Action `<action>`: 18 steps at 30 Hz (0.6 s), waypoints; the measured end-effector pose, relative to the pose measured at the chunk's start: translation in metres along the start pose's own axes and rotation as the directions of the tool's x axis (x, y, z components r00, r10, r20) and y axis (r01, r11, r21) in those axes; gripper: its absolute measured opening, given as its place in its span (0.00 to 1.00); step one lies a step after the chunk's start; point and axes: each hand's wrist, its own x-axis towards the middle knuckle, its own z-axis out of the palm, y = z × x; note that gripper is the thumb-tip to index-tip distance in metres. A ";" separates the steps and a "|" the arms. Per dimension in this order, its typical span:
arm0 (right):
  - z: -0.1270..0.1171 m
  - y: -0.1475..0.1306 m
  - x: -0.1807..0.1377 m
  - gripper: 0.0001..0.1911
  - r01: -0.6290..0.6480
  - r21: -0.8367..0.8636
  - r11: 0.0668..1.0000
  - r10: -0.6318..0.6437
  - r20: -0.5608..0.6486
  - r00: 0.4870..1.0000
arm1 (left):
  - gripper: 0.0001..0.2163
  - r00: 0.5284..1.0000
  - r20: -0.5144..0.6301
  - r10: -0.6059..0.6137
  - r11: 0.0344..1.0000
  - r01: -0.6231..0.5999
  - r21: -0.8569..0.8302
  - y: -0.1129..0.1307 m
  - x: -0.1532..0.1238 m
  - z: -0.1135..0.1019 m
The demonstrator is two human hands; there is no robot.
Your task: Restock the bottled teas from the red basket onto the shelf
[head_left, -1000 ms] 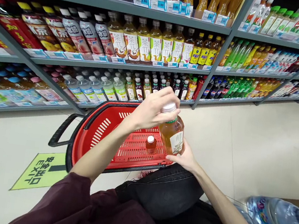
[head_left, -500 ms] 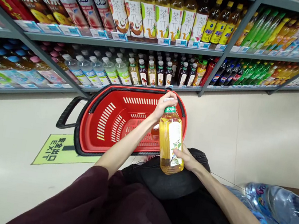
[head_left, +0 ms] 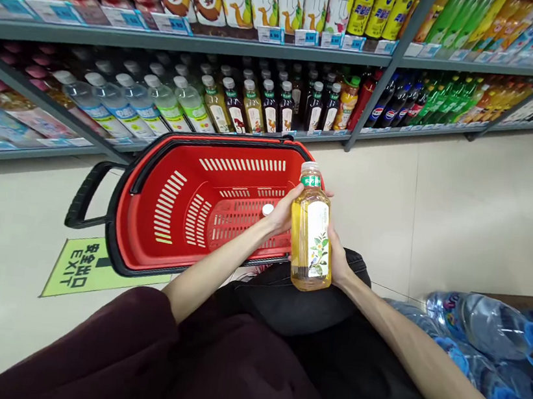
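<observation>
Between my two hands is a large clear bottle of yellow tea (head_left: 302, 230), tilted, with a white cap, a green neck band and a white label with a plant drawing facing up. My left hand (head_left: 285, 210) wraps the bottle's upper left side below the neck; some of its fingers are hidden behind the bottle. On the lower right side, my right hand (head_left: 337, 261) grips it, its fingers mostly out of sight underneath. Just beyond and to the left stands a red shopping basket (head_left: 138, 222) with black handles. Inside it a white-capped bottle (head_left: 267, 210) shows, partly covered by my left hand.
Shelves of drinks (head_left: 193, 46) run along the far side, with rows of small tea bottles (head_left: 253, 109) on the lowest level. A green exit sign (head_left: 75, 266) is stuck to the floor at left. Large water bottles (head_left: 495, 328) lie at right.
My left hand has moved from the bottle's cap down to its side below the neck. The bottle has risen slightly in view, and the view has tipped downward and shifted.
</observation>
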 end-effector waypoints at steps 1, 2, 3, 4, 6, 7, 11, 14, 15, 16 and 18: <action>0.000 0.001 0.001 0.42 0.004 0.000 1.000 -0.004 -0.008 1.000 | 0.33 1.000 0.009 0.004 1.000 -0.004 0.014 0.000 -0.001 0.001; 0.001 0.001 0.002 0.42 0.012 0.007 1.000 -0.012 -0.018 1.000 | 0.35 1.000 0.015 0.011 0.999 -0.011 0.033 -0.001 -0.003 0.001; 0.002 0.002 0.003 0.42 0.023 0.020 1.000 -0.023 -0.030 0.999 | 0.36 1.000 0.016 0.019 0.998 -0.020 0.057 -0.002 -0.004 0.002; 0.003 0.002 0.004 0.41 0.036 0.041 0.999 -0.034 -0.042 0.999 | 0.38 0.999 0.011 0.030 0.996 -0.031 0.084 -0.003 -0.004 0.002; 0.006 0.003 0.007 0.39 0.067 0.101 0.993 -0.062 -0.055 0.997 | 0.39 0.999 0.002 0.042 0.990 -0.042 0.133 -0.006 -0.005 0.002; 0.007 0.003 0.008 0.38 0.089 0.135 0.987 -0.081 -0.060 0.995 | 0.39 0.999 0.000 0.037 0.988 -0.036 0.148 -0.008 -0.005 0.001; 0.013 0.000 0.013 0.38 0.119 0.208 0.971 -0.106 -0.072 0.992 | 0.36 0.999 0.014 -0.038 0.985 0.035 0.168 -0.010 -0.007 0.000; 0.017 -0.004 0.013 0.41 0.105 0.161 0.981 -0.090 -0.095 0.991 | 0.35 0.999 0.008 -0.050 0.985 0.048 0.163 -0.009 -0.007 0.000; 0.017 -0.005 0.013 0.41 0.109 0.125 0.986 -0.097 -0.103 0.990 | 0.35 0.999 0.006 -0.046 0.987 0.045 0.155 -0.009 -0.006 0.000; 0.017 -0.006 0.012 0.42 0.117 0.085 0.989 -0.108 -0.109 0.988 | 0.35 0.999 0.006 -0.043 0.988 0.042 0.147 -0.009 -0.006 0.000; 0.016 -0.007 0.011 0.42 0.138 0.019 0.990 -0.135 -0.115 0.984 | 0.34 0.999 0.011 -0.035 0.990 0.034 0.136 -0.009 -0.004 -0.001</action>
